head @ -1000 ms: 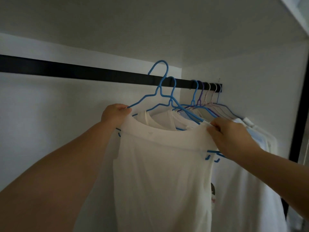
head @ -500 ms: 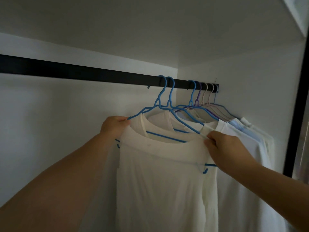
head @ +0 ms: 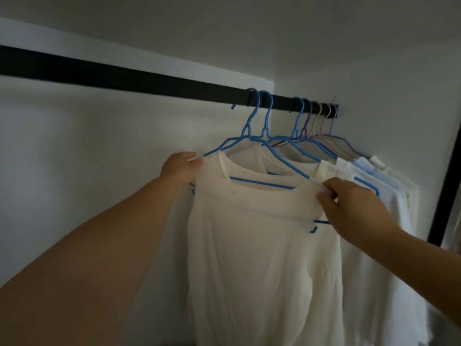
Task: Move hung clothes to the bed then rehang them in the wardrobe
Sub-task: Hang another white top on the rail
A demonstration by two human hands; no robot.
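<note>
White shirt [head: 259, 245] on blue hanger [head: 252, 136], hooked over black rail [head: 124, 76] beside other hung clothes [head: 389, 176]. Left hand [head: 178, 168] pinching left shoulder of shirt; right hand [head: 354, 203] pinching right shoulder.

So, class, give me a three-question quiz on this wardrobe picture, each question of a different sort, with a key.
1. True or false: the front blue hanger is hooked over the rail.
2. Which part of the front shirt does the right hand hold? A) hem B) shoulder C) nothing
3. Fill in: the left hand grips the shirt's other ____.

Key: 1 true; 2 B; 3 shoulder.
</note>
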